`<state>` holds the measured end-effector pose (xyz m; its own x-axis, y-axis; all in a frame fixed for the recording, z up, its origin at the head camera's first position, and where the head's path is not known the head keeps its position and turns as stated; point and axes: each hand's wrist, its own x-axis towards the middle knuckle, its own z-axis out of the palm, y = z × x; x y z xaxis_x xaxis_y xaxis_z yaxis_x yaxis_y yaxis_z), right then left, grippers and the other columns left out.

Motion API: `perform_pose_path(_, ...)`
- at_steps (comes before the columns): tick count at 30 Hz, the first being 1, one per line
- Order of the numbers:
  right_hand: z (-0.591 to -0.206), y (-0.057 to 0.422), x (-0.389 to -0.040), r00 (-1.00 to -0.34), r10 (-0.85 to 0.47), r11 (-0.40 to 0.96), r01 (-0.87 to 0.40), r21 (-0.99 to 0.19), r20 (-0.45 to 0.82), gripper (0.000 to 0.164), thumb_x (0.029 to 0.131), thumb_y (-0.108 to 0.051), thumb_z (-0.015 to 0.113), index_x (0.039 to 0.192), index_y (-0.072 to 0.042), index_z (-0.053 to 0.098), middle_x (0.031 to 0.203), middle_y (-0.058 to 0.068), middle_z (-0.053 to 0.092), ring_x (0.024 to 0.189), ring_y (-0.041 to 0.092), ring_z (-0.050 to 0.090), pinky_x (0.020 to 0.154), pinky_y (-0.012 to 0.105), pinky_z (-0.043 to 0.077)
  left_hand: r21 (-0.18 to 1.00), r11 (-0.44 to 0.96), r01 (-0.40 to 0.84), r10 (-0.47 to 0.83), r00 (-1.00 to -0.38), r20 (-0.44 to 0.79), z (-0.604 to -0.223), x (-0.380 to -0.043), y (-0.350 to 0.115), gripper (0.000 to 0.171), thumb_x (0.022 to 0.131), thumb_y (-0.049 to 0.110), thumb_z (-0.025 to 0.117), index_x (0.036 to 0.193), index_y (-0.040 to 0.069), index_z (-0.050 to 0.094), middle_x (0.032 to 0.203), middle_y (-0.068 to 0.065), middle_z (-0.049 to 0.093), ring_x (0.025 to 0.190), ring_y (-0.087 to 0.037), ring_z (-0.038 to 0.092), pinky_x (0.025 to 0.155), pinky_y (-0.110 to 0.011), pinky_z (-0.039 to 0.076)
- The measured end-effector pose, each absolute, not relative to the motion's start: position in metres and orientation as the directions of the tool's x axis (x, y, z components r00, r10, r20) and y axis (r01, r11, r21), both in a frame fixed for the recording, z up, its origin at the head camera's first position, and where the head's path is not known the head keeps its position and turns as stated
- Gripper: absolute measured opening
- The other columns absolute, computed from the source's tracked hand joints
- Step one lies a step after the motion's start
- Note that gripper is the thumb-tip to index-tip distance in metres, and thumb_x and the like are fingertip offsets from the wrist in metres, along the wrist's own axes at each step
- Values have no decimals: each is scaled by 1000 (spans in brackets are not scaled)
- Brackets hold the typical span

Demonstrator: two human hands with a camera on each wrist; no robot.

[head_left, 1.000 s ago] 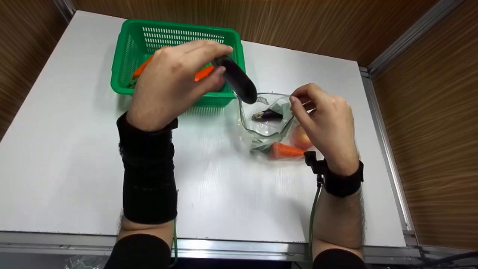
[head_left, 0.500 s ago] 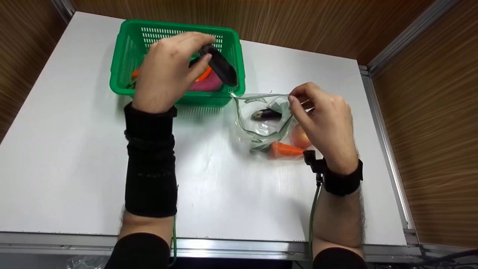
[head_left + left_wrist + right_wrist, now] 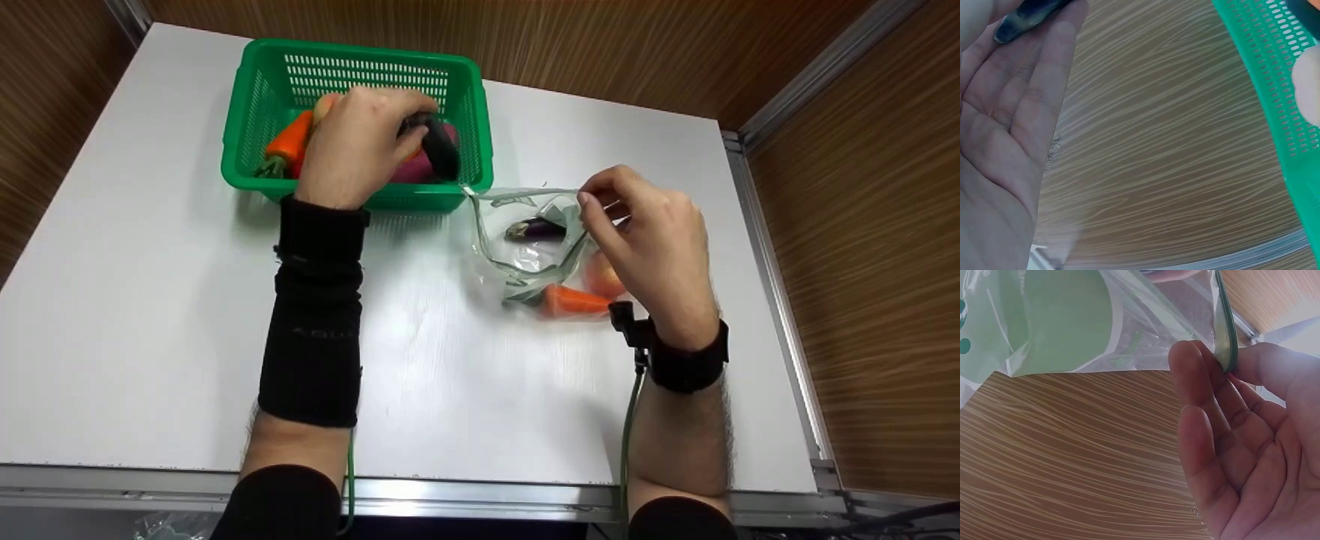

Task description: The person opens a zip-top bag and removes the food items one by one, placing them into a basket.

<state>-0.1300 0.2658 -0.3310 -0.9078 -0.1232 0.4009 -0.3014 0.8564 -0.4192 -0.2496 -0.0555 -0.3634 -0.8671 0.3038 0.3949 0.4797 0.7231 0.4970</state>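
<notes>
Over the front right part of the green basket [image 3: 352, 193], my left hand [image 3: 367, 139] pinches a dark eggplant [image 3: 441, 150] between thumb and fingers. The eggplant slants down, its rounded lower end inside the basket. In the left wrist view its stem end [image 3: 1024, 21] shows at the fingers. My right hand [image 3: 651, 244] pinches the rim of a clear zip bag [image 3: 525, 193] at its right corner, and the bag's mouth is spread. A small eggplant [image 3: 536, 229], a carrot [image 3: 576, 301] and a round orange-red item [image 3: 604, 274] lie in the bag.
In the basket lie a carrot [image 3: 289, 142], a purple-pink vegetable [image 3: 412, 169] and other produce partly hidden by my left hand. The white table [image 3: 450, 390] ends at a metal front rail [image 3: 465, 495]. Wooden panels [image 3: 600, 60] stand behind and at the sides.
My left hand has moved back left from above the bag with the eggplant, then lowered it into the basket area. My right hand and the bag have hardly moved.
</notes>
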Motion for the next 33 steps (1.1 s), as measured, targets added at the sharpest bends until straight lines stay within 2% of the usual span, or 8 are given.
perform_pose_path(4,-331,265,-130,-909,-123,858,-299,-417,399,14,114,-18,76,117,-7,84,105,5,91,99,23,89,79,5,54,534,697,479,328,-875,356,-371,-257,-54,27,114,12,78,140,7,85,140,-14,86,136,-30,82,123,-45,63)
perform_pose_path(12,-330,264,-130,-911,-127,859,-299,-415,393,15,114,-18,76,117,-7,84,106,6,91,99,24,89,79,1,49,548,719,428,341,-904,258,-377,-262,-49,29,113,12,80,142,9,85,144,-13,85,139,-32,81,125,-47,62)
perform_pose_path(16,-330,264,-130,-910,-132,863,-301,-405,394,14,114,-18,76,117,-6,84,106,6,90,99,24,88,82,23,65,540,722,432,345,-902,259,-378,-263,-47,30,112,11,81,141,8,85,144,-14,85,138,-33,81,126,-47,62)
perform_pose_path(17,-330,263,-130,-909,-133,864,-302,-403,395,15,114,-18,75,117,-7,84,106,6,90,99,23,88,81,25,66,539,723,433,346,-902,259,-378,-263,-47,29,112,11,81,140,8,85,143,-14,85,138,-33,81,125,-47,62)
perform_pose_path(19,-331,263,-130,-907,-136,861,-307,-404,400,14,114,-18,76,116,-7,84,106,6,90,99,23,88,82,23,65,539,726,428,351,-904,245,-378,-263,-47,28,112,11,81,139,7,85,141,-14,86,135,-33,82,124,-47,63)
perform_pose_path(22,-331,264,-130,-905,-138,858,-312,-408,402,14,113,-18,76,116,-7,84,105,5,90,98,23,88,80,6,54,549,732,403,353,-914,201,-377,-262,-49,27,112,12,80,138,6,85,140,-15,86,132,-33,82,123,-49,64)
perform_pose_path(24,-331,264,-130,-905,-137,856,-312,-411,402,14,113,-18,76,116,-7,84,105,5,90,98,23,88,79,0,47,560,737,379,349,-923,165,-376,-261,-50,27,113,12,79,138,6,85,139,-16,86,128,-33,81,121,-49,65)
perform_pose_path(33,-331,266,-129,-912,-137,862,-302,-407,386,14,114,-19,75,117,-7,83,106,5,91,100,23,89,79,3,51,556,759,339,385,-922,38,-376,-256,-52,28,106,5,75,131,4,87,130,-17,87,119,-32,76,114,-51,65)
